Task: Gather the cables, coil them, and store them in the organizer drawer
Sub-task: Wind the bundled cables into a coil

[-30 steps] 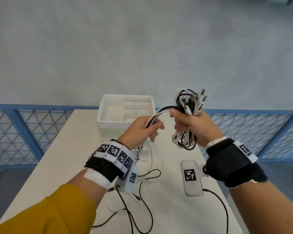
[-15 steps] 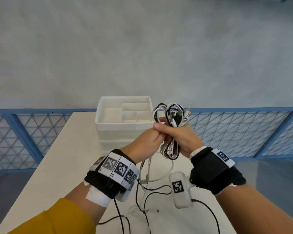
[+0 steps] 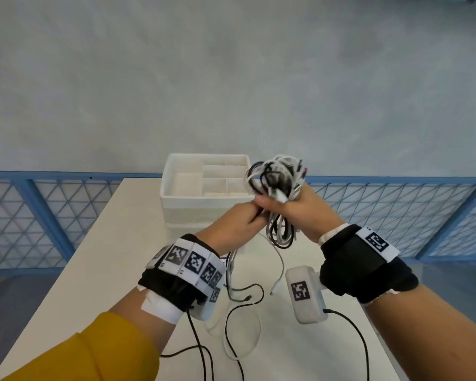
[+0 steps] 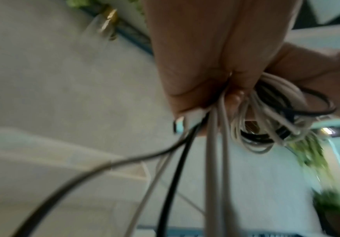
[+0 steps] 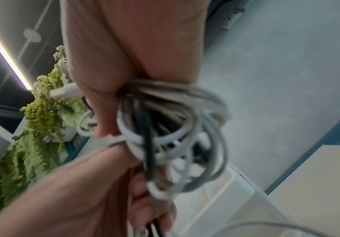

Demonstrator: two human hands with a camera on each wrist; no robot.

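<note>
My right hand (image 3: pixel 289 207) grips a coiled bundle of white and black cables (image 3: pixel 278 177), held in the air just right of the white organizer box (image 3: pixel 176 199). The coil (image 5: pixel 175 136) loops out past my right fingers. My left hand (image 3: pixel 242 218) meets it from the left and pinches the loose cable strands (image 4: pixel 211 144) right below the bundle. Those strands hang down to the white table (image 3: pixel 116 243), where their tails (image 3: pixel 242 320) lie in loops. The organizer's top tray stands open, its compartments showing nothing inside.
The table is narrow, with its right edge close under my right forearm. Behind it runs a blue mesh railing (image 3: pixel 39 210), with grey floor beyond. Black sensor leads (image 3: pixel 352 331) trail from both wrist units. Green plants (image 5: pixel 41 112) show in the right wrist view.
My hands have come together: the left slid along the strands up to the bundle. The bundle shifted left then slightly right and up, beside the organizer. Less loose cable lies on the table.
</note>
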